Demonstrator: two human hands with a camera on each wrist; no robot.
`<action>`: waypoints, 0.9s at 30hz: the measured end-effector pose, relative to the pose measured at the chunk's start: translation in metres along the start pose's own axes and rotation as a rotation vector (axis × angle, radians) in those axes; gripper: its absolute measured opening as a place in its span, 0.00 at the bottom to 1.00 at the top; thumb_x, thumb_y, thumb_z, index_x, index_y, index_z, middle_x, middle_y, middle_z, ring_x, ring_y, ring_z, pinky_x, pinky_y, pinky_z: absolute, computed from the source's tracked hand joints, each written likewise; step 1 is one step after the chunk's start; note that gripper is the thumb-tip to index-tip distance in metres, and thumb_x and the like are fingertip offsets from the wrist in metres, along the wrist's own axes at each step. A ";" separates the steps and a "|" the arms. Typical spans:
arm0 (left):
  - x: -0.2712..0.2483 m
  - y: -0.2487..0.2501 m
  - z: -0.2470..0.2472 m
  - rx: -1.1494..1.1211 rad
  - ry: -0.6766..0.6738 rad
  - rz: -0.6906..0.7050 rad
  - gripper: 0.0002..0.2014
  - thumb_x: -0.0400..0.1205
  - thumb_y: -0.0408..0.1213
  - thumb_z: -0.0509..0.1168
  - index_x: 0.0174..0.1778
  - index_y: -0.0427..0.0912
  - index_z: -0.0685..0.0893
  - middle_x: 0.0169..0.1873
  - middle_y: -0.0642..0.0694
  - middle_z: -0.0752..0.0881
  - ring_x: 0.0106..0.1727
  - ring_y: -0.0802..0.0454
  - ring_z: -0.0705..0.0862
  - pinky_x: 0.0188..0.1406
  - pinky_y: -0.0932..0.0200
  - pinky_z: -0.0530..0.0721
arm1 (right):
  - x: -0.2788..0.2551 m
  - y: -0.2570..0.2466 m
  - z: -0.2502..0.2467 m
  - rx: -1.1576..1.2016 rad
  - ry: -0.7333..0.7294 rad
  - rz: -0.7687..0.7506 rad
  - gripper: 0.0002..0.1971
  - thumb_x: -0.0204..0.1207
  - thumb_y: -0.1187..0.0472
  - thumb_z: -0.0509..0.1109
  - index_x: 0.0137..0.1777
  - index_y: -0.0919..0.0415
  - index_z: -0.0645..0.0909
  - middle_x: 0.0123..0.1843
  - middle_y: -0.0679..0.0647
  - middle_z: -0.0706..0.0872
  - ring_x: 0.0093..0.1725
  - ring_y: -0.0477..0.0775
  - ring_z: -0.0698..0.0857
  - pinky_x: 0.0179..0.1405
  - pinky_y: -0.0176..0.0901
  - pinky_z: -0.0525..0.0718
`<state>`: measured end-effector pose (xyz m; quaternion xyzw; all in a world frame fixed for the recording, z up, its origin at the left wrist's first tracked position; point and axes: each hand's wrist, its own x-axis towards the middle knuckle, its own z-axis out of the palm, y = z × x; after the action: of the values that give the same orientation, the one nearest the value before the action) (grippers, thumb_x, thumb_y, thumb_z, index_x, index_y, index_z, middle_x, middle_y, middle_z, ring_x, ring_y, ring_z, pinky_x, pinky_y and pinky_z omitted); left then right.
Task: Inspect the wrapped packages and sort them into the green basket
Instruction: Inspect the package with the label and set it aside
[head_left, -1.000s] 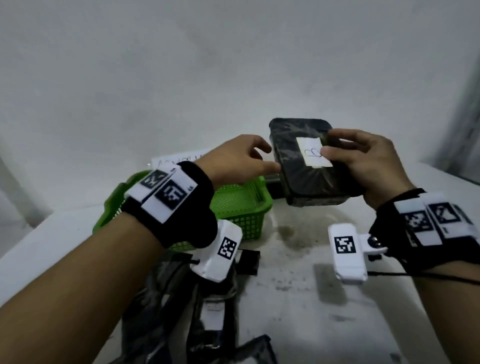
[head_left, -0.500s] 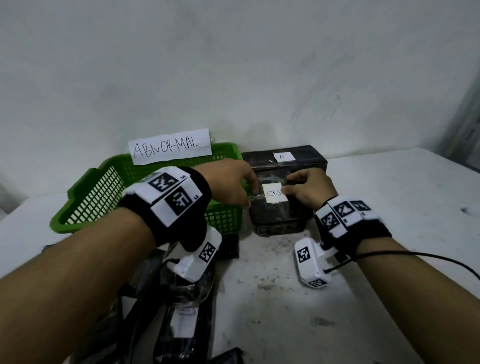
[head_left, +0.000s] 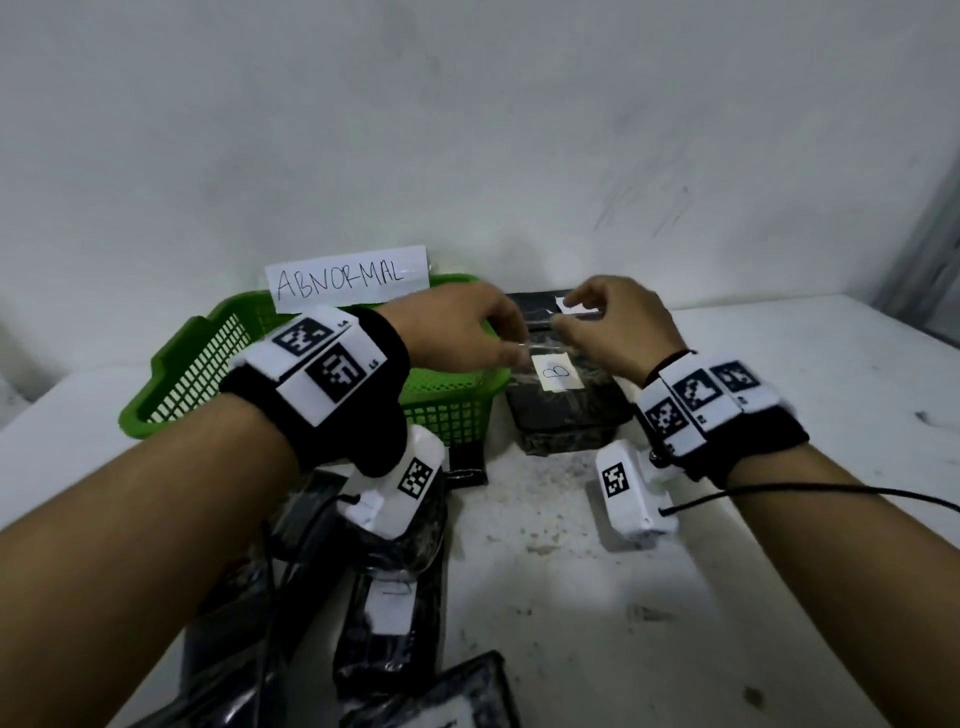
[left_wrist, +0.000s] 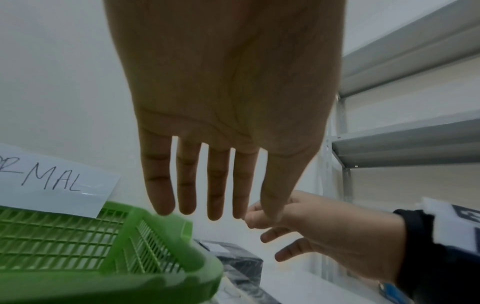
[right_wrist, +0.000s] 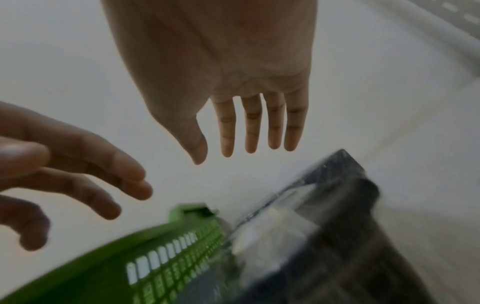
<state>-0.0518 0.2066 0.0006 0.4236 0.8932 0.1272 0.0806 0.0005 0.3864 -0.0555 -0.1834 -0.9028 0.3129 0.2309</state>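
A black-wrapped package (head_left: 566, 415) with a small white label lies on the table just right of the green basket (head_left: 208, 364). It shows blurred in the right wrist view (right_wrist: 332, 236). My left hand (head_left: 498, 338) and right hand (head_left: 576, 317) hover just above its far end, close together and holding nothing. Both wrist views show straight, spread fingers: the left hand (left_wrist: 207, 195) above the basket's corner (left_wrist: 145, 267), the right hand (right_wrist: 246, 139) above the package. A second labelled black package (head_left: 540, 306) stands behind the first, partly hidden by my hands.
A paper sign reading ABNORMAL (head_left: 348, 278) stands at the basket's back rim. Several more black-wrapped packages (head_left: 389, 623) lie piled at the near left under my left forearm. A wall runs close behind the table (head_left: 779, 519), and grey metal shelving (left_wrist: 415, 144) stands at the right.
The labelled package came down from in front of my face onto the table beside the basket. Both hands have let go of it and lifted slightly, fingers straightened.
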 end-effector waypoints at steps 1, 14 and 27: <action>-0.006 -0.001 -0.004 -0.029 0.032 0.004 0.16 0.84 0.51 0.67 0.66 0.53 0.85 0.63 0.56 0.86 0.57 0.58 0.82 0.54 0.64 0.72 | -0.003 -0.012 -0.005 -0.021 -0.018 -0.038 0.15 0.77 0.49 0.75 0.60 0.54 0.87 0.63 0.51 0.89 0.65 0.52 0.86 0.62 0.43 0.80; -0.158 -0.093 -0.048 -0.155 0.180 -0.262 0.10 0.85 0.46 0.66 0.54 0.44 0.86 0.51 0.44 0.88 0.44 0.49 0.84 0.44 0.49 0.86 | -0.059 -0.195 0.041 -0.301 -0.714 -0.445 0.12 0.83 0.46 0.70 0.54 0.52 0.88 0.40 0.45 0.93 0.39 0.47 0.91 0.39 0.42 0.84; -0.234 -0.148 -0.001 -0.271 0.109 -0.574 0.15 0.89 0.55 0.55 0.62 0.50 0.78 0.57 0.48 0.87 0.23 0.54 0.88 0.39 0.60 0.87 | -0.102 -0.208 0.113 -0.418 -0.876 -0.461 0.25 0.86 0.35 0.55 0.60 0.52 0.85 0.55 0.51 0.90 0.54 0.54 0.87 0.62 0.51 0.83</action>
<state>-0.0139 -0.0657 -0.0339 0.1326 0.9542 0.2395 0.1206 -0.0142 0.1306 -0.0297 0.1254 -0.9745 0.1150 -0.1460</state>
